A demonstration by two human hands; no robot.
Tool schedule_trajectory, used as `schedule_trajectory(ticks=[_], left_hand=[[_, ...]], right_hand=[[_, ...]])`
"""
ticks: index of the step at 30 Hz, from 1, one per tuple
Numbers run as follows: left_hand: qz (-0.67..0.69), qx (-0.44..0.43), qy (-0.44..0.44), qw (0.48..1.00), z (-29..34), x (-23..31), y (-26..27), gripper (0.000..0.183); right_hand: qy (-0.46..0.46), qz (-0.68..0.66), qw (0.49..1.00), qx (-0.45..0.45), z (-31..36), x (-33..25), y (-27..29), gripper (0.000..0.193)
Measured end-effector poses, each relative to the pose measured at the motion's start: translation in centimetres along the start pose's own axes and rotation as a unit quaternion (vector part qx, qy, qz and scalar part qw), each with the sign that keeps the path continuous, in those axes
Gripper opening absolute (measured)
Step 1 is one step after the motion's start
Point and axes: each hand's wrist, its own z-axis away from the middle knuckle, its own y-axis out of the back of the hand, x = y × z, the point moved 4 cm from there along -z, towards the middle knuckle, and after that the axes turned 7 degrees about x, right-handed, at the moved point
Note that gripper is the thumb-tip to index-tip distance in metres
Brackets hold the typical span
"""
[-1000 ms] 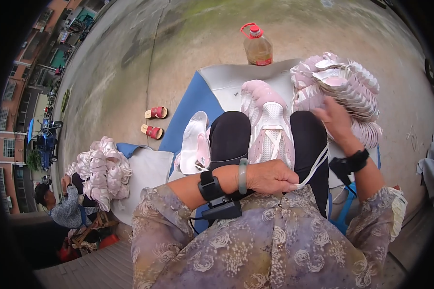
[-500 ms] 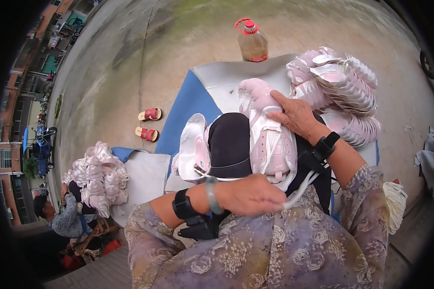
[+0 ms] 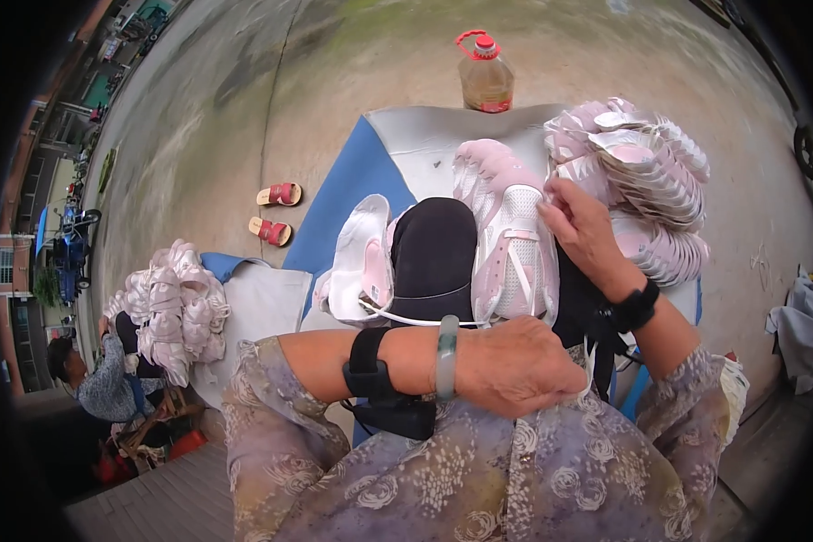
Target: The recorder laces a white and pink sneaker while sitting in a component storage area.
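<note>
A pink and white shoe upper (image 3: 515, 239) lies lengthwise in front of me, with a white shoelace (image 3: 452, 322) running out to its left. Beside its right edge, my right hand (image 3: 589, 235) has thumb and forefinger pinched together; what they hold, if anything, is too small to make out. Low across my lap, my left hand (image 3: 519, 366) is closed on the white lace, part of which shows past its fingertips. A black rounded pad (image 3: 432, 257) separates this upper from another pink and white upper (image 3: 359, 262), whose pale inside faces up.
Stacked uppers (image 3: 646, 163) stand at the right on a blue and white sheet (image 3: 357, 172). Beyond are a red-capped jug (image 3: 486, 77) and red sandals (image 3: 275, 194). At far left, a person (image 3: 108, 379) sits by another pile of uppers (image 3: 173, 312).
My left hand has moved right with the lace. My right hand has lifted off the upper's front part and drawn back to its right edge, fingers now pinched. The view has shifted slightly.
</note>
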Motion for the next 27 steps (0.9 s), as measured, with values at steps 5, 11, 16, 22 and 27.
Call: schedule_trajectory(ticks=[5,11,16,22,27], left_hand=[[-0.038,-0.023,-0.003,0.999,-0.1,0.2,-0.7,0.012],[-0.056,-0.041,-0.007,0.998,-0.7,0.5,-1.6,0.013],[-0.066,-0.006,-0.015,0.998,-0.6,0.8,-1.1,0.011],[-0.033,0.162,-0.105,0.981,-0.7,2.0,0.7,0.008],[-0.007,0.169,-0.126,0.977,-1.2,2.3,0.8,0.008]], right_hand=[[0.007,-0.149,0.988,-0.046,2.4,-2.1,0.3,0.014],[-0.149,-0.246,0.949,-0.127,2.8,-3.5,-0.5,0.013],[-0.134,-0.26,0.956,-0.017,2.3,-3.1,0.0,0.011],[-0.109,-0.198,0.959,-0.17,5.4,-1.2,-0.2,0.019],[-0.062,-0.187,0.977,-0.078,6.0,-3.7,-0.8,0.027]])
